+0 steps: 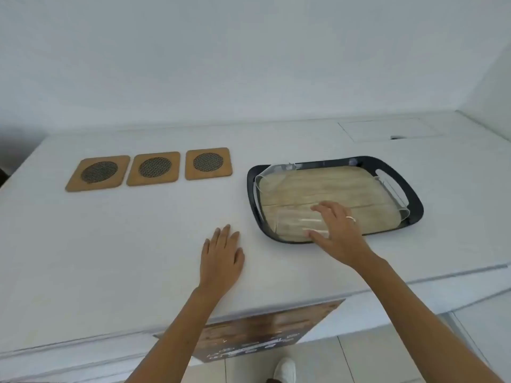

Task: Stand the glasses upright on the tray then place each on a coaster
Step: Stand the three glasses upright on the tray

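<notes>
A black tray (414,201) with a wood-look floor sits right of centre on the white counter. Three clear glasses lie on their sides in it: one at the back left (272,174), one along the right side (392,194), one at the front (293,225). My right hand (336,230) wraps around the front glass, thumb below and fingers over it. My left hand (221,257) rests flat on the counter, left of the tray, fingers apart. Three square cork coasters stand in a row at the back left: left (98,172), middle (153,168), right (208,163).
The white counter (110,244) meets a white wall behind. A recessed panel (392,129) lies at the back right. A brown patterned sign (262,333) hangs on the counter's front. A white shoe (284,370) shows on the tiled floor below.
</notes>
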The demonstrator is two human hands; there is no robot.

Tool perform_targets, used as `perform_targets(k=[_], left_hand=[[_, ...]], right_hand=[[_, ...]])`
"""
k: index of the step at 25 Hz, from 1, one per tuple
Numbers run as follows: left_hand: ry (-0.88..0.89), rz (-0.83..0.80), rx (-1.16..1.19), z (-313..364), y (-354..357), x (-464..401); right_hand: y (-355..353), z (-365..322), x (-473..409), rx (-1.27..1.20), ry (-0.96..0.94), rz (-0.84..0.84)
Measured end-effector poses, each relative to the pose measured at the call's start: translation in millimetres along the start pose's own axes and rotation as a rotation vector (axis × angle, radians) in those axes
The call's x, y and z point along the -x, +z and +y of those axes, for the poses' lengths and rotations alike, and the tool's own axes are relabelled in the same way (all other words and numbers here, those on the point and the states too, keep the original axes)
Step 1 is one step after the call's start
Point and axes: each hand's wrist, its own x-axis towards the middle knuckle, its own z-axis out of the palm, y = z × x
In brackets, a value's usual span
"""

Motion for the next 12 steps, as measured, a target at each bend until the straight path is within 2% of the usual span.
perform_targets(k=[2, 5, 8, 12], left_hand=[[-0.044, 0.030, -0.074, 4, 6, -18], [-0.092, 0.020, -0.144, 2, 11, -44], [-0.089, 0.001, -0.173, -4, 12, -63], [-0.099, 0.011, -0.199, -10, 15, -76]], right_hand=[[0, 10, -24, 0.003, 0.018, -0.306], [5, 20, -58, 0.066, -0.022, -0.608], [12, 26, -74, 0.035, -0.068, -0.717], [20, 32, -85, -0.024, -0.091, -0.673]])
